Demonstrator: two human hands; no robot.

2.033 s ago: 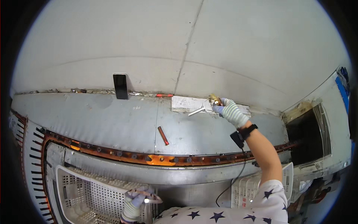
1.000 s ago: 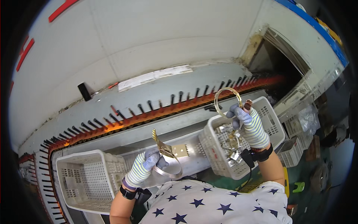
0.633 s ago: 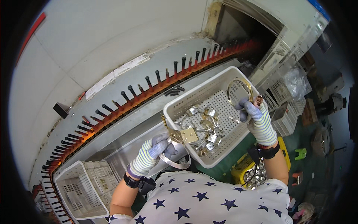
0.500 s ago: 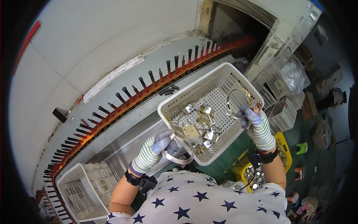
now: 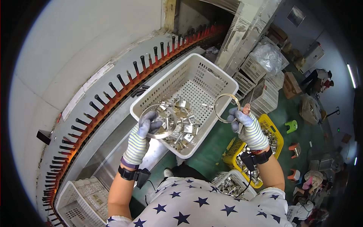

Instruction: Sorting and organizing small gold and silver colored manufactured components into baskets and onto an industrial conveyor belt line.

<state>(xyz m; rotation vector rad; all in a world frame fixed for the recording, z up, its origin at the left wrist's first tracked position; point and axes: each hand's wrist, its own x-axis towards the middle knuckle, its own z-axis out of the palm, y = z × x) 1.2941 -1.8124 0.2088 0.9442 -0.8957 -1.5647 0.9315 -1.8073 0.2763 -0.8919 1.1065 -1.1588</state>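
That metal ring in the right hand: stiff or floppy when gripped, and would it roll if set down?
Probably stiff: the ring keeps a clean round outline though the right hand pinches it only at its lower edge. Likely light, since gloved fingertips alone hold it up. Being thin and round, it could roll on edge; laid flat in the white basket it should stay.

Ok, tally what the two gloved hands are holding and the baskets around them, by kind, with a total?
Metal rings in hand: 2, one in the left hand at, one in the right hand at
White perforated baskets by the conveyor: 2, and
Yellow basket on the floor: 1
Total: 5
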